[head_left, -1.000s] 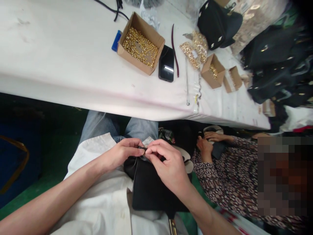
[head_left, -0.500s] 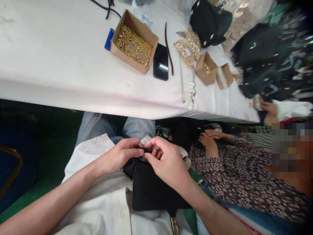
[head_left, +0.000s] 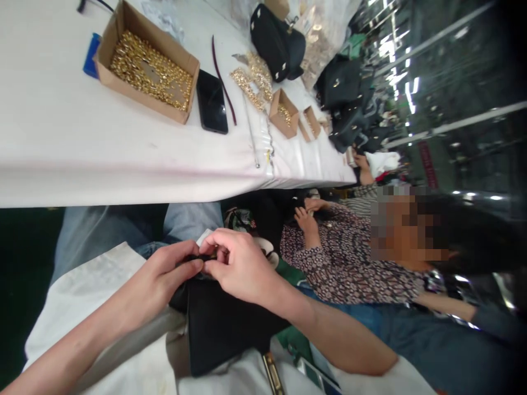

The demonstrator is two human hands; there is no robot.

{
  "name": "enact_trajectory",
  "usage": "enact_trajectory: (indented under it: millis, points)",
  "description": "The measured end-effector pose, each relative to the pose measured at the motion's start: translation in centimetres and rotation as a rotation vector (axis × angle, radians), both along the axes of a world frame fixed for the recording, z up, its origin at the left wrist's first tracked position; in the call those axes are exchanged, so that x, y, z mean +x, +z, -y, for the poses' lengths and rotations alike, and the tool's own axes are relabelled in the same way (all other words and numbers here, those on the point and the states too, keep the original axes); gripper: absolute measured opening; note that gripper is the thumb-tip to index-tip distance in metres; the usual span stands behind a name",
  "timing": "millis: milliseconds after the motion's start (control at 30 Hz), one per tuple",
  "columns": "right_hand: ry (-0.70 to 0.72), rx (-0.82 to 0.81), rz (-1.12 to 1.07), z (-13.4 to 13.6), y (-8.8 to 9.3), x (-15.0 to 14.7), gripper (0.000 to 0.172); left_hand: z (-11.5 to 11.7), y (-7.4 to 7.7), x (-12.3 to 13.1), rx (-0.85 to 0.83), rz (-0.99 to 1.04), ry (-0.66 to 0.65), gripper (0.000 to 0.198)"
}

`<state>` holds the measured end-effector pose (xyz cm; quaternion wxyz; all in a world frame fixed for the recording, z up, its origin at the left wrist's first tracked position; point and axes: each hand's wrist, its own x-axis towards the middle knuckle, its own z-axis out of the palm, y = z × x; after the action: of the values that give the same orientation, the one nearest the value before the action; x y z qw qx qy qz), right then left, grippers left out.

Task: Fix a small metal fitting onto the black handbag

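Over my lap, my left hand (head_left: pixel 171 269) and my right hand (head_left: pixel 239 263) meet, fingertips pinched on a small black strip (head_left: pixel 202 258) between them. Much of the strip is hidden by the fingers. Just below the hands lies a black bag (head_left: pixel 226 329) with a flat panel, resting on my lap against the white shirt. A gold-coloured metal piece (head_left: pixel 272 373) shows at the bag's lower end.
On the white table (head_left: pixel 61 126) stand a cardboard box of gold pieces (head_left: pixel 144 101), a phone (head_left: pixel 212 101), smaller boxes (head_left: pixel 284 112) and black bags (head_left: pixel 274 41). A person in a patterned top (head_left: pixel 349 247) sits at the right.
The view has swung to the right, so the table items and my hands appear further left. Both hands still pinch the black strip.
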<state>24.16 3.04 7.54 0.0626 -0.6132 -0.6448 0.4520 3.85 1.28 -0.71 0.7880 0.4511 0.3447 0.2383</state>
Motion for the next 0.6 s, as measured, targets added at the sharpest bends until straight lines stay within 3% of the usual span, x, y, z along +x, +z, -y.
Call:
enact_trajectory:
  millis: [300,600]
  points:
    - [0.08,0.049,0.058,0.2,1.0,0.6,0.024,0.4,0.3,0.5,0.06,-0.111,-0.012,0.048]
    - [0.142,0.101,0.08,0.6,-0.2,-0.1,0.029,0.5,0.3,-0.1,0.066,-0.064,0.059,0.031]
